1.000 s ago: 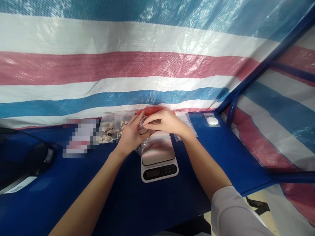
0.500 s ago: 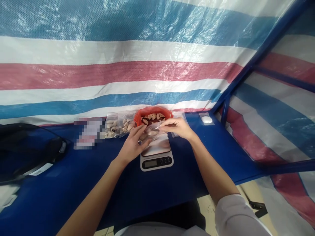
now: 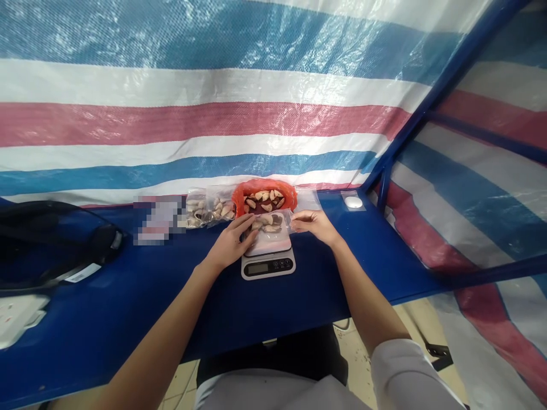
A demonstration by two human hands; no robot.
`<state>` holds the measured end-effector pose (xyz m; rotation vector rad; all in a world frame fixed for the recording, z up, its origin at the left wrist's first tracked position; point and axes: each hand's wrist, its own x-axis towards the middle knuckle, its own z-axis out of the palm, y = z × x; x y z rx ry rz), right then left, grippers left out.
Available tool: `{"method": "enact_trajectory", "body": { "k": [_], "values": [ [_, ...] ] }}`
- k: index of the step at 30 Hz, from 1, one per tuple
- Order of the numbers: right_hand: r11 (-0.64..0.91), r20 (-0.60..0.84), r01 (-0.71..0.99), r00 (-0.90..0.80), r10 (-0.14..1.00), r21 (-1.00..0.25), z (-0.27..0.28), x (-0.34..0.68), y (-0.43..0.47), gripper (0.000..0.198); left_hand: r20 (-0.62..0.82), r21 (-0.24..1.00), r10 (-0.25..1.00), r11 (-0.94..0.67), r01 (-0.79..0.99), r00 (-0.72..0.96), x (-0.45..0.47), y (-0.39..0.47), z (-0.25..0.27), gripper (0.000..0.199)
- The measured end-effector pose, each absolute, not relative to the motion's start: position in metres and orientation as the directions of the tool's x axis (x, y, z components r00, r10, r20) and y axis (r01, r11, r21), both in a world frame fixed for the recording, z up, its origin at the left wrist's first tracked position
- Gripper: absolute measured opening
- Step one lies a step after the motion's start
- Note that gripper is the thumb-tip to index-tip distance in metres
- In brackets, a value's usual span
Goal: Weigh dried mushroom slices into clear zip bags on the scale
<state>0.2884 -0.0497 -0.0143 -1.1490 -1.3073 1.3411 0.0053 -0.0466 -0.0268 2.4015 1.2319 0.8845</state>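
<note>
the clear bag (image 3: pixel 273 229) of pale pieces (image 3: pixel 269 219) is over the scale (image 3: pixel 268 266), its right edge pinched by the right hand (image 3: pixel 314 226); the left hand (image 3: pixel 233 242) touches its left side, though whether it grips i cannot tell. it looks light, limp and slick, with hard contents apt to shift, so opposite edges seem the best hold.
</note>
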Motion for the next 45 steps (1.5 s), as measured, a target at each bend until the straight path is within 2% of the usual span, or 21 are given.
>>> {"method": "enact_trajectory", "body": {
  "k": [5,7,9,11,14,17,20,24,32,45],
  "values": [
    [0.005,-0.003,0.103,-0.08,0.997,-0.995,-0.012,0.306,-0.057,0.043,0.478,0.496,0.79,-0.603,0.625,0.383,-0.005,-0.049,-0.026,0.055],
    [0.078,0.077,0.17,-0.012,0.997,-0.982,-0.013,0.315,-0.06,0.045,0.519,0.477,0.786,-0.592,0.649,0.335,-0.013,-0.052,-0.028,0.052],
    [0.158,0.181,0.322,0.042,0.983,-0.934,-0.014,0.322,-0.063,0.042,0.538,0.441,0.778,-0.589,0.678,0.326,-0.023,-0.055,-0.03,0.049],
    [0.188,0.25,0.553,0.038,0.967,-0.812,-0.016,0.324,-0.066,0.034,0.535,0.389,0.771,-0.588,0.71,0.345,-0.031,-0.056,-0.034,0.047],
    [0.238,0.273,0.818,-0.103,0.956,-0.523,-0.022,0.318,-0.072,0.032,0.48,0.305,0.786,-0.567,0.765,0.39,-0.04,-0.059,-0.043,0.05],
    [0.31,0.222,0.897,-0.248,0.943,-0.316,-0.033,0.309,-0.077,0.044,0.386,0.234,0.822,-0.526,0.818,0.418,-0.044,-0.062,-0.05,0.056],
    [0.298,0.158,0.926,-0.266,0.951,-0.232,-0.045,0.305,-0.079,0.052,0.303,0.171,0.857,-0.479,0.861,0.417,-0.044,-0.067,-0.053,0.06],
    [0.274,0.15,0.941,-0.247,0.957,-0.2,-0.053,0.304,-0.079,0.053,0.241,0.124,0.883,-0.44,0.889,0.403,-0.041,-0.07,-0.051,0.06],
    [0.269,0.178,0.945,-0.237,0.955,-0.186,-0.054,0.303,-0.08,0.051,0.209,0.131,0.898,-0.417,0.899,0.386,-0.038,-0.071,-0.047,0.06],
    [0.278,0.203,0.931,-0.232,0.951,-0.237,-0.056,0.304,-0.08,0.048,0.282,0.224,0.884,-0.438,0.871,0.373,-0.042,-0.067,-0.056,0.056]
  ]
}}
